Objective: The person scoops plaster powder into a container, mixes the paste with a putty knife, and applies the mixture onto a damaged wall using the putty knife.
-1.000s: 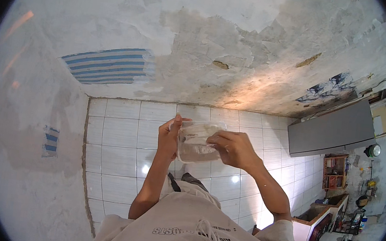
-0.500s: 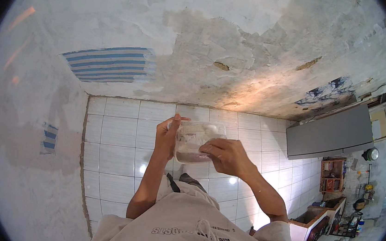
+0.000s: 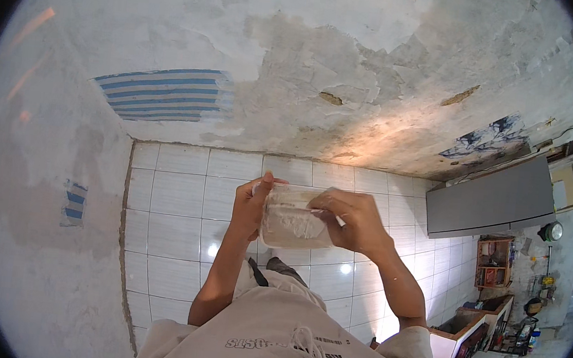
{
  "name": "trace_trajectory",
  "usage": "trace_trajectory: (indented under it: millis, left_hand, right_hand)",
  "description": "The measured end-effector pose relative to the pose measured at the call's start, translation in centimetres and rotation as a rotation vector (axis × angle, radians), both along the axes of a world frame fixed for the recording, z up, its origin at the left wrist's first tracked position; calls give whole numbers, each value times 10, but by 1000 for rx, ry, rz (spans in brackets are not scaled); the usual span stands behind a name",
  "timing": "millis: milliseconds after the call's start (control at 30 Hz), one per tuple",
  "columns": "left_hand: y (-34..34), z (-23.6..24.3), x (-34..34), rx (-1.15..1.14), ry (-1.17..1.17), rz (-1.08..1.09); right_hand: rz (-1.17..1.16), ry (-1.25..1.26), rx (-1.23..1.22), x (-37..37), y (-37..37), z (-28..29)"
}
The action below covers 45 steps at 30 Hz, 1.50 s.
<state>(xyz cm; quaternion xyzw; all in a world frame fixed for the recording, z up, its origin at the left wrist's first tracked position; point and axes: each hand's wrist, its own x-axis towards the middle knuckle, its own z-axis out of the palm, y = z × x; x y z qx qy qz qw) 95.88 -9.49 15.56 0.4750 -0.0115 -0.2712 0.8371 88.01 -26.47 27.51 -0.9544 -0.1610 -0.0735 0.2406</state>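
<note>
A clear rectangular plastic container is held up in front of my body, above the floor. My left hand grips its left side, with the thumb at the far corner. Inside lie pale, whitish contents, which I cannot name from here. Over the right half of the container is my right hand, its fingers bent and brought together in a pinch. Whatever lies between those fingertips is too small or hidden to make out.
White floor tiles lie below, bounded by a stained, peeling wall ahead and another at the left. At the right stand a grey cabinet-like block, a small wooden shelf and a counter with kitchen things.
My right hand has lifted and moved slightly right and away from the container's middle. The pale contents look shifted; my left hand keeps its grip.
</note>
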Motion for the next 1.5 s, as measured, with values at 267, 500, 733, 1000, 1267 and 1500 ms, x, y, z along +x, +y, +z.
trace_trajectory:
  millis: [267, 500, 733, 1000, 1267, 1500]
  left_hand:
    - [4, 4, 6, -26, 4, 60]
    - [3, -5, 6, 31, 17, 55]
    - [-1, 3, 3, 40, 5, 37]
    - [-1, 1, 0, -14, -27, 3]
    - [1, -4, 10, 52, 28, 51]
    - [-4, 4, 10, -25, -9, 103]
  right_hand:
    - [17, -53, -137, -17, 12, -34]
    - [25, 25, 15, -14, 5, -3]
    - [80, 116, -113, -5, 1, -21]
    - [20, -60, -160, 15, -2, -12]
    - [138, -11, -104, -7, 10, -28]
    - [-56, -70, -119, -7, -6, -3]
